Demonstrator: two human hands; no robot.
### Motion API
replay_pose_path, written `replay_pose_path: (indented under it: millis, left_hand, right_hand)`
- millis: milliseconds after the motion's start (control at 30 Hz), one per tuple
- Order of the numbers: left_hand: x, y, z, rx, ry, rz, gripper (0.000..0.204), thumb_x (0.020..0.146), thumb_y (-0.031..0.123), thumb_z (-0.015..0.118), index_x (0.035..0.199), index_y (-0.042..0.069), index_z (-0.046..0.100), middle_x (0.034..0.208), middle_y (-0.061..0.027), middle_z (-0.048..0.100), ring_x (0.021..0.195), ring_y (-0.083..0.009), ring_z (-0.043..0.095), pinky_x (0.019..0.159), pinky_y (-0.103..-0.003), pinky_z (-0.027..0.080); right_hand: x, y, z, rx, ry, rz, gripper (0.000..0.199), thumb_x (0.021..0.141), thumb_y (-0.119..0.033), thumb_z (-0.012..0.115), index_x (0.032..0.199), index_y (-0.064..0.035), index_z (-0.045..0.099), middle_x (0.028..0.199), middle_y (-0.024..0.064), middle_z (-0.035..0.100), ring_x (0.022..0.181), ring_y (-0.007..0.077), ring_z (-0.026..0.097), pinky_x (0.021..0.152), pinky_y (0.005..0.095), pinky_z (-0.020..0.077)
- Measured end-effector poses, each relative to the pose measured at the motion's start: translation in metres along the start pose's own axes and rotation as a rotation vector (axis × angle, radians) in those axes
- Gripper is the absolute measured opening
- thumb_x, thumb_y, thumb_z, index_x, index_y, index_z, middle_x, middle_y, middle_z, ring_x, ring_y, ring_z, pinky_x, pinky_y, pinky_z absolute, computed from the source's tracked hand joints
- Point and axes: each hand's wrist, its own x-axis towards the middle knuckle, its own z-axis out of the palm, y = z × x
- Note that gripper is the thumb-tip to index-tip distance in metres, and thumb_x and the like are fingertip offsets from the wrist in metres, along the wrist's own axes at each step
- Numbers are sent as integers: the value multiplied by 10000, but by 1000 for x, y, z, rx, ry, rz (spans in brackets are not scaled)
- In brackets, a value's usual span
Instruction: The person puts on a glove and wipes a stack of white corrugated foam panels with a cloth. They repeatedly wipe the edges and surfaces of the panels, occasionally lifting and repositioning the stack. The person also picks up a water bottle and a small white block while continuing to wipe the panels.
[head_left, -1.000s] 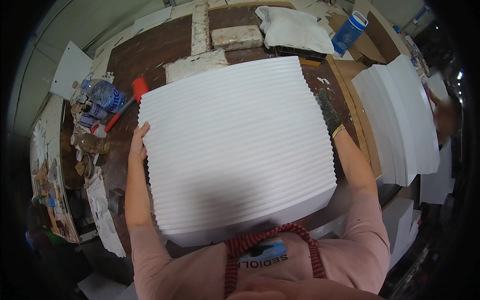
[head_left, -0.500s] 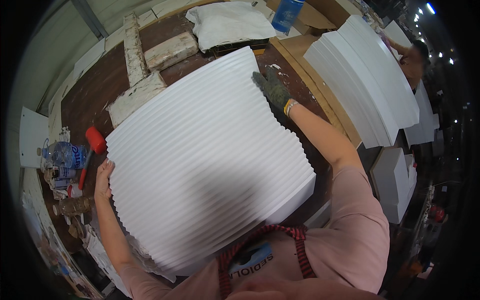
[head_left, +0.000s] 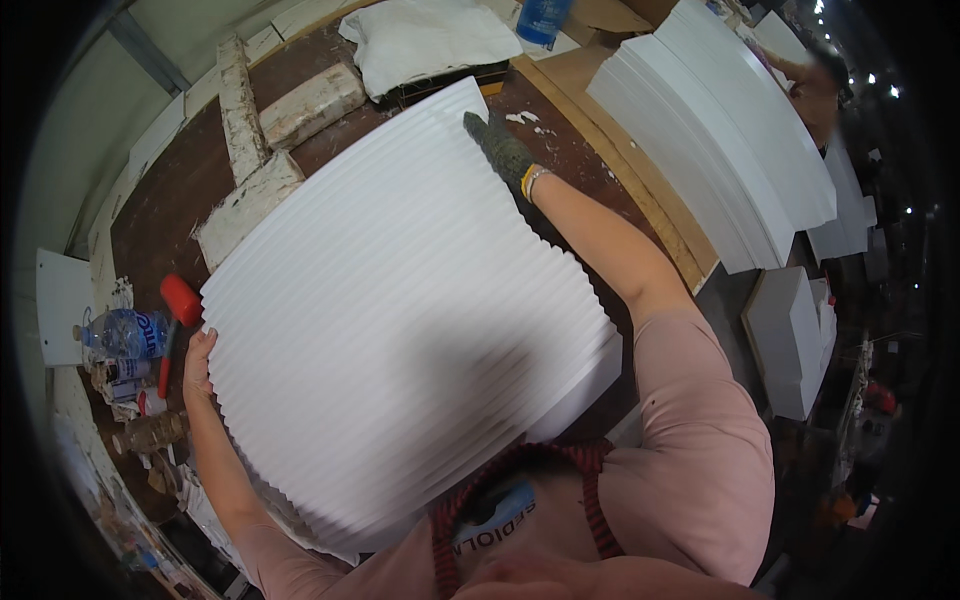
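Note:
A large stack of white boards (head_left: 370, 270), its staggered edges forming ribs across the top, lies on the dark brown table in front of me. My left hand (head_left: 198, 362), bare, grips its left edge with fingers curled at the side. On the far right edge, my right hand (head_left: 503, 155) wears a dark green glove with a yellow cuff. Its fingers press together along the boards, partly hidden underneath. A red-headed mallet (head_left: 180, 300) lies just beyond my left hand, close to the stack's left corner.
Plastic bottles (head_left: 125, 333) crowd the left edge. Beyond the stack are plaster-smeared blocks (head_left: 312, 104) and a white cloth (head_left: 425, 45). A blue bottle (head_left: 543, 20) stands at the back. More white boards (head_left: 710, 140) stand to the right, with another person (head_left: 815, 100) behind.
My gloved right hand's fingers, spread before, now lie closer together along the stack's edge. The whole view has shifted and turned slightly; my left hand keeps its hold.

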Motion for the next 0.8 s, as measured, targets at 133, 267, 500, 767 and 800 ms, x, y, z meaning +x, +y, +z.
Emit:
replay_pose_path:
  millis: [133,267,500,767,800]
  left_hand:
    - [-30,6,-1,198,6,10,565,994,385,603,1385,-14,516,1350,-79,577,1234,-173,515,1068,-346,380]
    - [-122,-25,-4,-103,170,168,669,1036,460,493,1501,-8,384,1556,-143,395,1454,-240,339,1196,-378,227]
    - [-245,-123,15,-335,322,-17,761,1016,613,411,1540,66,337,1605,-66,320,1485,-218,257,1225,-381,131]
    - [-228,-157,-28,-465,-78,21,615,1022,468,522,1459,40,463,1465,-77,496,1334,-191,451,1152,-355,307]
    - [-224,-160,-40,-322,82,-3,582,1012,444,553,1426,40,494,1429,-66,520,1313,-183,465,1139,-350,321]
  right_hand:
    - [-63,-86,-39,323,-39,560,610,1035,-387,400,1561,-94,305,1641,96,246,1525,276,172,1187,482,268]
    - [-169,-137,-84,-268,-119,131,498,1097,-328,267,1529,-100,366,1584,88,353,1454,209,347,1163,362,282]
    - [-287,-123,-46,333,-66,562,512,1112,-254,206,1576,-38,227,1633,96,259,1483,169,281,1241,347,170]
    - [-280,-141,-2,75,-28,328,558,1053,-190,288,1574,-7,205,1628,169,235,1494,302,238,1244,431,167]
    - [-281,-150,8,-36,-30,280,566,1045,-181,298,1574,-4,203,1627,178,232,1495,319,232,1244,441,167]
